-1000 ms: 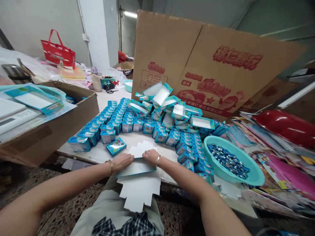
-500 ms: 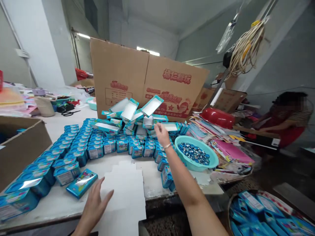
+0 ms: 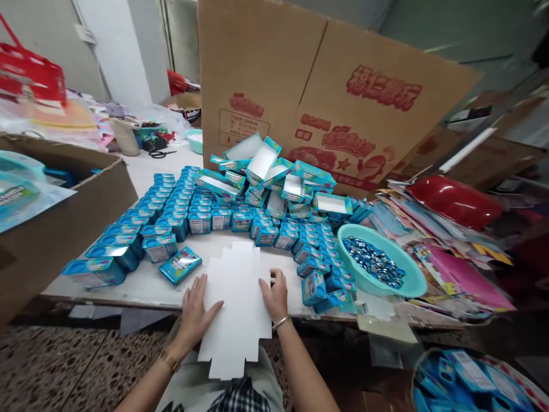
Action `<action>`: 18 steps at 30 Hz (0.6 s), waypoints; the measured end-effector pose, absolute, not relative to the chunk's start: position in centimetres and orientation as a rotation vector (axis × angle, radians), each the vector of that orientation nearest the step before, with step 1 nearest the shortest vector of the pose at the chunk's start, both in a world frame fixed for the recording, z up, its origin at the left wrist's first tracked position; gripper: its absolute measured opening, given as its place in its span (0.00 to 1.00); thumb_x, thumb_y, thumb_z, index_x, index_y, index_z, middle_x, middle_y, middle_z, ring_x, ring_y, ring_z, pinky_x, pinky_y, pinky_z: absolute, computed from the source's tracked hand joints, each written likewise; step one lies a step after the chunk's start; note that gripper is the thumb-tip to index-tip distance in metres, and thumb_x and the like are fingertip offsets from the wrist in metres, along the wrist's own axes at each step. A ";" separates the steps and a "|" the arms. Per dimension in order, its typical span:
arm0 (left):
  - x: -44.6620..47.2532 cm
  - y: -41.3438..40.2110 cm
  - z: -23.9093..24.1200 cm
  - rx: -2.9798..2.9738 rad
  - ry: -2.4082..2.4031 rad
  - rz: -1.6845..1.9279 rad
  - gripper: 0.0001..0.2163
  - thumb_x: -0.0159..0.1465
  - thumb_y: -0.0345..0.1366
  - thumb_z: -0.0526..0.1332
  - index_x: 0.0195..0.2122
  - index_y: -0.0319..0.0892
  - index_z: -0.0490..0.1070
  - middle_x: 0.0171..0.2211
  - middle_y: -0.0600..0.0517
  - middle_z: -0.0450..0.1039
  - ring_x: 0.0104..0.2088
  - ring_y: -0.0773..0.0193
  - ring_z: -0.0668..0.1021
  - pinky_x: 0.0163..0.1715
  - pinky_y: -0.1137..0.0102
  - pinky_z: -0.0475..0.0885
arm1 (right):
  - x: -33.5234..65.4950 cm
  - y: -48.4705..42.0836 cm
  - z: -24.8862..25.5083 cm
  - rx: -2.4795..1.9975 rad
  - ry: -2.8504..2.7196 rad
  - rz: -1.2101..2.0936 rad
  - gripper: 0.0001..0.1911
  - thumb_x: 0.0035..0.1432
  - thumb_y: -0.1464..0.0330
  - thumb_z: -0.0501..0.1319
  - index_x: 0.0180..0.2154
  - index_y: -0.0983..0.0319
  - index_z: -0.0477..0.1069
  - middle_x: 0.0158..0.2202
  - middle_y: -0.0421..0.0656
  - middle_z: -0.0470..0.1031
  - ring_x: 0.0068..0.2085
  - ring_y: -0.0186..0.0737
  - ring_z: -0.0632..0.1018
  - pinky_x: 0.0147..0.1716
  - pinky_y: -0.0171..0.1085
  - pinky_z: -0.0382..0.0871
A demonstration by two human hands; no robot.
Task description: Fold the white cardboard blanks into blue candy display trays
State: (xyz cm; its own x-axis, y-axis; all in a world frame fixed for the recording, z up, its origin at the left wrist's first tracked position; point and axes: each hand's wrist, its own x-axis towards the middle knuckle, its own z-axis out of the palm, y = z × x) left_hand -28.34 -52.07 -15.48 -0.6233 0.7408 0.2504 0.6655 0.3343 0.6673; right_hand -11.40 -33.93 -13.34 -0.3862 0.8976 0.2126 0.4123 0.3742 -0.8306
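A flat white cardboard blank [image 3: 235,303] with notched edges lies in front of me, its near end past the table edge above my lap. My left hand [image 3: 198,312] rests at its left edge, fingers stretched out and thumb over the card. At the right edge is my right hand [image 3: 277,294], its fingers curled and its thumb against the card's edge. Left of the blank, a blue printed pack [image 3: 180,265] lies flat. Behind it is a pile of open blue trays with white insides [image 3: 262,162]. Rows of small blue tins [image 3: 199,222] stand around the work area.
A big brown carton [image 3: 274,74] rises behind the pile. To the right are a turquoise basin [image 3: 414,280] of shiny blue pieces, papers and a red bowl [image 3: 454,200]. Another carton [image 3: 90,212] stands left; scissors [image 3: 162,154] lie farther back. A container of blue packs [image 3: 467,377] sits lower right.
My right hand has come back from the tray pile to the blank's right edge. A tray near that hand now lies in the pile. My view has tilted down.
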 end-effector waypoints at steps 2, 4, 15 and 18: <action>-29.7 -51.9 -14.6 1.111 2.330 1.410 0.37 0.59 0.48 0.59 0.65 0.41 0.46 0.62 0.39 0.56 0.62 0.50 0.59 0.59 0.52 0.55 | -10.9 -32.5 -12.4 -1.017 -1.742 1.207 0.15 0.51 0.62 0.61 0.40 0.61 0.63 0.37 0.44 0.72 0.38 0.42 0.74 0.37 0.40 0.68; -31.6 -51.2 -13.6 0.921 2.116 1.575 0.39 0.56 0.48 0.62 0.64 0.41 0.48 0.57 0.39 0.64 0.57 0.50 0.67 0.55 0.53 0.63 | -10.5 -31.4 -11.4 -0.871 -1.562 1.465 0.15 0.50 0.63 0.63 0.39 0.60 0.62 0.35 0.41 0.73 0.34 0.40 0.74 0.35 0.38 0.69; -33.9 -45.6 -6.8 0.649 1.166 1.603 0.29 0.53 0.39 0.65 0.57 0.46 0.63 0.52 0.44 0.70 0.42 0.52 0.78 0.39 0.60 0.74 | -11.6 -31.9 -8.6 -0.500 -1.148 2.246 0.37 0.45 0.72 0.61 0.59 0.54 0.57 0.51 0.42 0.72 0.45 0.47 0.76 0.46 0.47 0.68; -33.0 -45.3 -6.6 0.466 0.935 1.663 0.28 0.52 0.33 0.64 0.56 0.48 0.63 0.48 0.48 0.74 0.39 0.54 0.79 0.39 0.60 0.74 | -12.0 -32.0 -8.9 -0.444 -1.044 2.272 0.35 0.46 0.72 0.60 0.57 0.54 0.58 0.51 0.42 0.72 0.47 0.47 0.76 0.48 0.49 0.66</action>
